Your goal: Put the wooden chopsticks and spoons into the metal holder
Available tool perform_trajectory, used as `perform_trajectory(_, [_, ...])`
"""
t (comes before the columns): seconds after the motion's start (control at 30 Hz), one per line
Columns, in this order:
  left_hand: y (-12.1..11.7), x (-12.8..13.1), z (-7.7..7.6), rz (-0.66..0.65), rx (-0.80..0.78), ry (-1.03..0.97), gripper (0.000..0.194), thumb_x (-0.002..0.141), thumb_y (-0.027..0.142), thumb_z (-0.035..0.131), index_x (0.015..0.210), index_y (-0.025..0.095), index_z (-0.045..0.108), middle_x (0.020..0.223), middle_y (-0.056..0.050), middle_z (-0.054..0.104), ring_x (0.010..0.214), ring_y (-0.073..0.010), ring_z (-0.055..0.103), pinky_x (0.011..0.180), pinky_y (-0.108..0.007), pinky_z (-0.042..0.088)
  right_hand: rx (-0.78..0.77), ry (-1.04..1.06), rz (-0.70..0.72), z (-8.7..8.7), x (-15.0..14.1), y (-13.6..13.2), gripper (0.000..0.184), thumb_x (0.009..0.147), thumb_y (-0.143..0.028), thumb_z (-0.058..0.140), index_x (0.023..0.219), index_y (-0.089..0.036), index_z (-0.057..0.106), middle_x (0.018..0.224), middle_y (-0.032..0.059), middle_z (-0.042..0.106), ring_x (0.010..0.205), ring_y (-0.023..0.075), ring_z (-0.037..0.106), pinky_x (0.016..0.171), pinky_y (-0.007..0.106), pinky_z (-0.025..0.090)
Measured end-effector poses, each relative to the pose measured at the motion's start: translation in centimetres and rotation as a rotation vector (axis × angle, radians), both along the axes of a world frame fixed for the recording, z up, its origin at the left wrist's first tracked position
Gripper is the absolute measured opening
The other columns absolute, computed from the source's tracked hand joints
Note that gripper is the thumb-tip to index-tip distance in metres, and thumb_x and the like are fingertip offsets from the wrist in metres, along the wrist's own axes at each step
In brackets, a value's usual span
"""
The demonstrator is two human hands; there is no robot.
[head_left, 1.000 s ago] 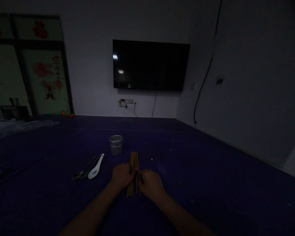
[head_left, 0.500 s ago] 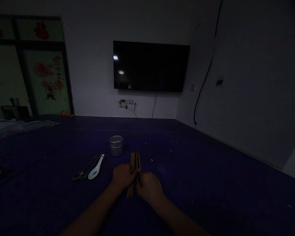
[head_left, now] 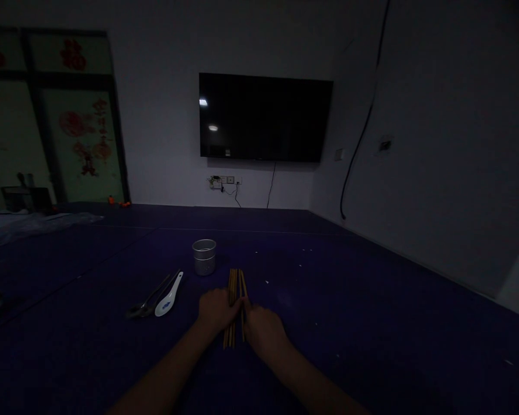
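Several wooden chopsticks point(head_left: 232, 279) lie side by side on the dark blue surface, pointing away from me. My left hand point(head_left: 217, 308) is closed over the main bunch from the left, its thumb reaching across to the right. On the other side, my right hand point(head_left: 264, 328) is closed on a couple of chopsticks lying close to the bunch; its fingertips meet my left thumb. Just beyond stands a metal cup point(head_left: 205, 262), upright. To the left are a white spoon point(head_left: 168, 301) with a blue mark and metal spoons point(head_left: 145, 308), dim in the low light.
The broad dark blue surface point(head_left: 372, 323) carries small white scraps. Crumpled clear plastic point(head_left: 38, 227) lies at far left. A television point(head_left: 263, 118) hangs on the back wall, and a black cable point(head_left: 358, 150) runs down the right wall.
My right hand has shifted slightly, and the chopsticks at its fingers have moved left, their far ends now closer to the bunch. My left hand stays in place.
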State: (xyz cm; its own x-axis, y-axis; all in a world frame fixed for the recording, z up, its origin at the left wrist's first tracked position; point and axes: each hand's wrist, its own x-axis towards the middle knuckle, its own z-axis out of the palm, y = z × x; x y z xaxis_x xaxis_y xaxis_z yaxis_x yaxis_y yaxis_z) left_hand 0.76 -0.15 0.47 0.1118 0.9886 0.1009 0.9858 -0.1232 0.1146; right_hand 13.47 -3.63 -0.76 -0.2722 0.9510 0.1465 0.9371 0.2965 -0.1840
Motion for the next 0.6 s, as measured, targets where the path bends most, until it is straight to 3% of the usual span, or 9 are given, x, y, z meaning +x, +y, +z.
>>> perform_trajectory(0.17, [0.17, -0.11, -0.21, 0.007, 0.01, -0.007, 0.068, 0.085, 0.065, 0.024, 0.097, 0.014, 0.067, 0.098, -0.017, 0.069, 0.093, -0.0296, 0.065, 0.078, -0.036, 0.048, -0.013, -0.037, -0.042, 0.3, -0.19, -0.04, 0.047, 0.085, -0.006, 0.037, 0.13, -0.008, 0.049, 0.1, 0.0178, 0.069, 0.085, 0.0241, 0.068, 0.067, 0.029, 0.05])
perform_trajectory(0.37, [0.16, 0.0, -0.07, 0.021, 0.0, -0.02, 0.063, 0.082, 0.065, 0.034, 0.096, 0.014, 0.068, 0.096, -0.017, 0.07, 0.093, -0.0301, 0.066, 0.076, -0.036, 0.048, -0.005, 0.207, -0.071, 0.26, -0.25, 0.15, 0.043, 0.085, -0.008, 0.038, 0.125, -0.01, 0.055, 0.098, 0.0153, 0.07, 0.085, 0.0201, 0.067, 0.068, 0.024, 0.046])
perform_trajectory(0.6, [0.13, 0.16, 0.03, 0.017, 0.018, -0.024, 0.065, 0.087, 0.061, 0.024, 0.095, 0.014, 0.069, 0.093, -0.016, 0.07, 0.091, -0.0294, 0.066, 0.075, -0.036, 0.048, 0.053, 0.427, 0.006, -0.09, -0.21, 0.36, 0.042, 0.08, -0.006, 0.04, 0.117, -0.011, 0.059, 0.095, 0.0115, 0.071, 0.081, 0.018, 0.066, 0.069, 0.023, 0.044])
